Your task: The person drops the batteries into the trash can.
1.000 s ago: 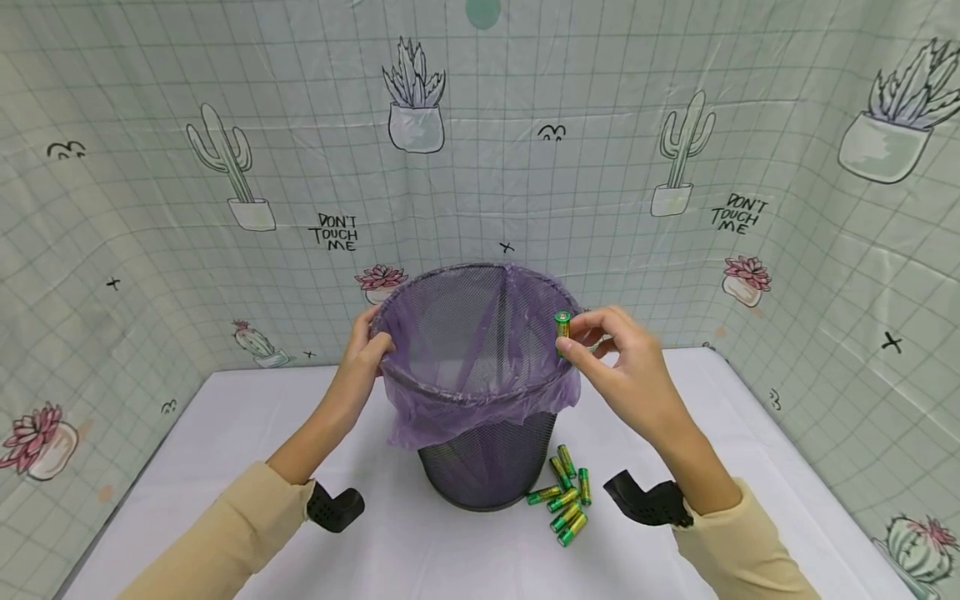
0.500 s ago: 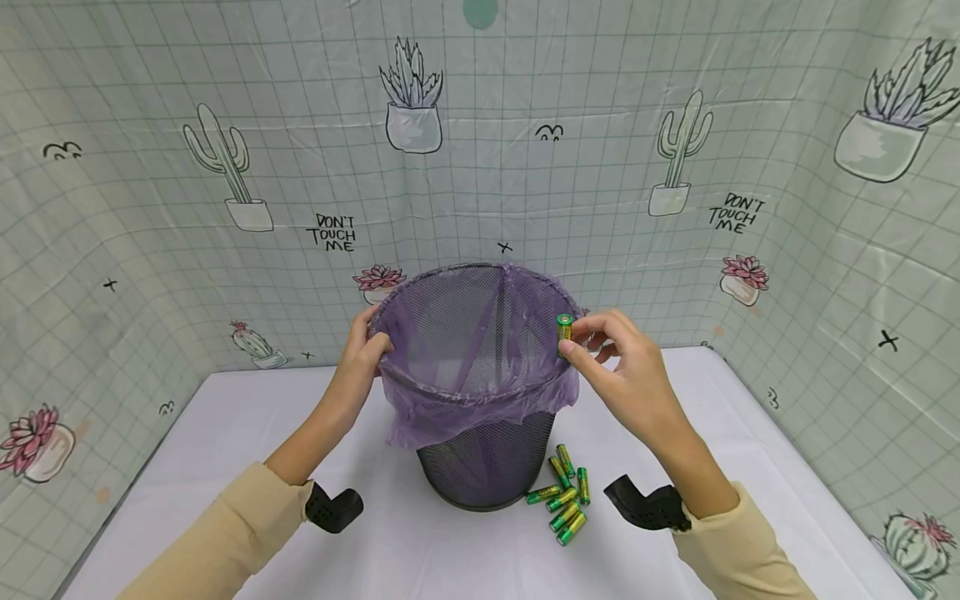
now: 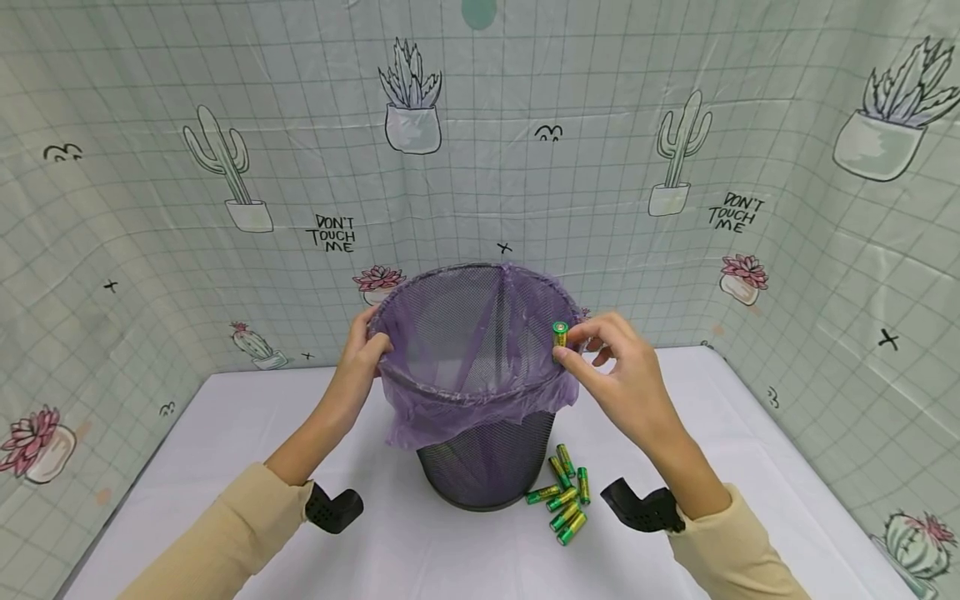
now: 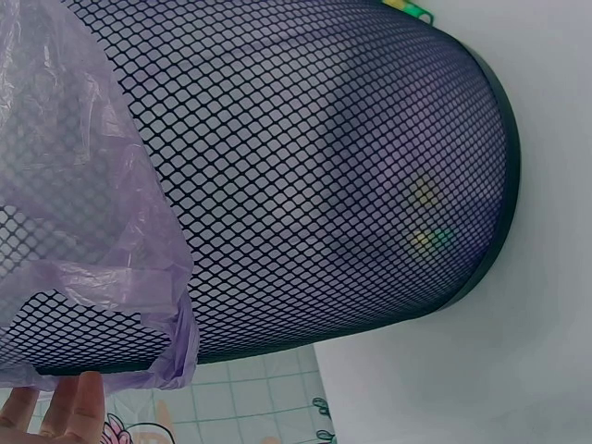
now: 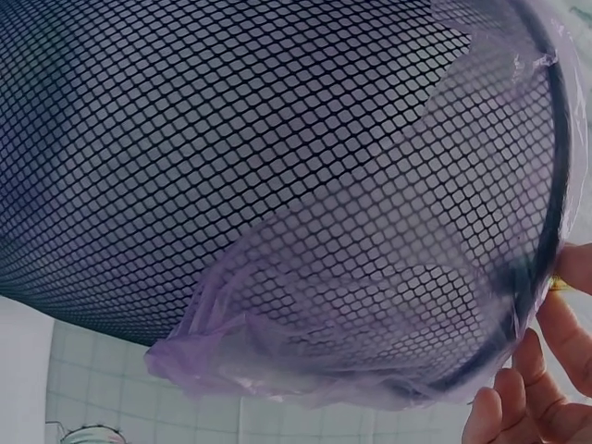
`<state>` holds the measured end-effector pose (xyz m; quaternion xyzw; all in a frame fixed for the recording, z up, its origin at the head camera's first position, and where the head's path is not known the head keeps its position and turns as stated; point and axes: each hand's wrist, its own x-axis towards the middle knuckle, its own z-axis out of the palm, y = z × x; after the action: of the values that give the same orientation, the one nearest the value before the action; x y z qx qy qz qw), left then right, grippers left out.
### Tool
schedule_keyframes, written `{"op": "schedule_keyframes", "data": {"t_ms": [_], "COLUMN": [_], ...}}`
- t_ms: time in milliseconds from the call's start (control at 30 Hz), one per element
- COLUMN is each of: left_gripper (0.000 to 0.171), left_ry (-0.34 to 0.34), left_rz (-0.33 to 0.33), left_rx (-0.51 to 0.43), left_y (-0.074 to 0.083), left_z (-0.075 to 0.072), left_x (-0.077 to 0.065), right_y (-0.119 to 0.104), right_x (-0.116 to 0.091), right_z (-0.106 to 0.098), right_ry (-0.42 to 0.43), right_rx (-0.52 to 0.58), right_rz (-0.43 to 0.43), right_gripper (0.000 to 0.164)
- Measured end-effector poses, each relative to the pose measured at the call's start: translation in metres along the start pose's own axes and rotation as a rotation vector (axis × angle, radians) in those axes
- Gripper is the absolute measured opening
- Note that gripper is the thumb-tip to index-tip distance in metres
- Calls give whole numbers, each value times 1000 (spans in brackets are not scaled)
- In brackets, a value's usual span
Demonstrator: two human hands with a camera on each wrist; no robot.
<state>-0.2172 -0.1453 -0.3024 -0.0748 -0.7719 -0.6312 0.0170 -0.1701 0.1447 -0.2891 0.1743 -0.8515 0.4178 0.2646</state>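
A black mesh wastebasket [image 3: 487, 467] stands mid-table, lined with a thin purple bag [image 3: 442, 417] folded over its rim. At the basket's left rim my left hand [image 3: 363, 350] grips the edge through the bag, thumb on the inner side. Between thumb and fingertips of my right hand [image 3: 618, 358] a green and yellow battery [image 3: 560, 333] is pinched upright, just inside the right rim. In the right wrist view, my right fingers [image 5: 546, 393] lie along the lined rim and mostly hide the battery.
Several loose green and yellow batteries [image 3: 566, 498] lie on the white tablecloth [image 3: 420, 558], close to the right of the basket's base. Through the mesh in the left wrist view, blurred yellow-green spots [image 4: 425, 239] show. A patterned curtain [image 3: 480, 192] surrounds the table.
My right hand has lowered the battery slightly beside the right rim, its top now a little lower. My left hand, the basket and the loose batteries keep their places.
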Motion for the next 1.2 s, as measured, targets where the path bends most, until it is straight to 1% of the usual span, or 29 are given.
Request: {"op": "schedule_keyframes", "data": {"t_ms": [133, 300, 533, 700, 1000, 1200], "left_gripper": [69, 69, 70, 70, 69, 69], "left_ry": [0, -2, -10, -9, -6, -1], "left_rz": [0, 3, 1, 2, 0, -1], "left_rx": [3, 3, 7, 3, 7, 1], "left_y": [-1, -1, -2, -2, -2, -2], "left_z": [0, -1, -1, -1, -1, -1], "left_x": [0, 1, 1, 1, 0, 1], "right_y": [3, 3, 2, 3, 4, 16], "right_x": [-1, -1, -3, -4, -9, -19], "right_z": [0, -1, -3, -4, -9, -15], "right_ry": [9, -7, -16, -20, -16, -12], "right_rx": [-22, -46, -52, -62, -51, -30], "right_rz": [3, 12, 23, 28, 77, 133], "right_gripper": [16, 17, 15, 17, 21, 24]}}
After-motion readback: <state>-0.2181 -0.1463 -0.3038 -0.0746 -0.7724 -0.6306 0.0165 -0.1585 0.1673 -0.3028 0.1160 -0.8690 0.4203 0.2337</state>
